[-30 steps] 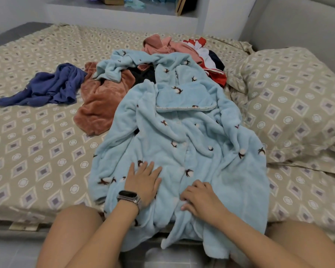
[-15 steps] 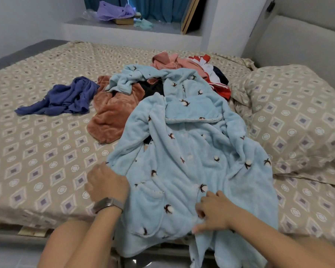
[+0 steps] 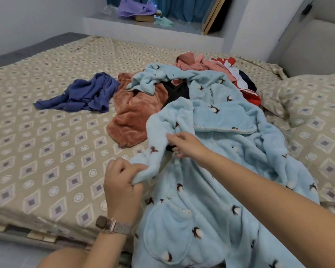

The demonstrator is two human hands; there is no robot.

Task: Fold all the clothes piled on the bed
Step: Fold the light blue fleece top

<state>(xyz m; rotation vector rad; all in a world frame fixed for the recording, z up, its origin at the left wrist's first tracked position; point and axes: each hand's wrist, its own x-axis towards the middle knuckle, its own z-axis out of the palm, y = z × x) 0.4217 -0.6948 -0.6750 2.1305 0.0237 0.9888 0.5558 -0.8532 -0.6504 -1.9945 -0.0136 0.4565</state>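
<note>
Bed (image 3: 46, 132): you face its patterned sheet, with a pillow (image 3: 317, 117) at the right
Blue robe (image 3: 220, 180): spread over the bed's near edge, its top on the clothes pile
Rust fleece (image 3: 132, 115): beside the robe, left
Navy garment (image 3: 85, 93): apart, further left
Right hand (image 3: 184, 144): your fingers pinch a robe fold
Left hand (image 3: 122, 188): clenched round the robe's edge
Watch (image 3: 112, 226): on your left wrist

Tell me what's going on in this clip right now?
A person is working on a light blue fleece robe spread on the bed. The left hand grips its side edge, and the right hand pinches the fabric higher up. The robe is not yet folded; rust, navy and pink clothes lie unfolded behind it.
</note>
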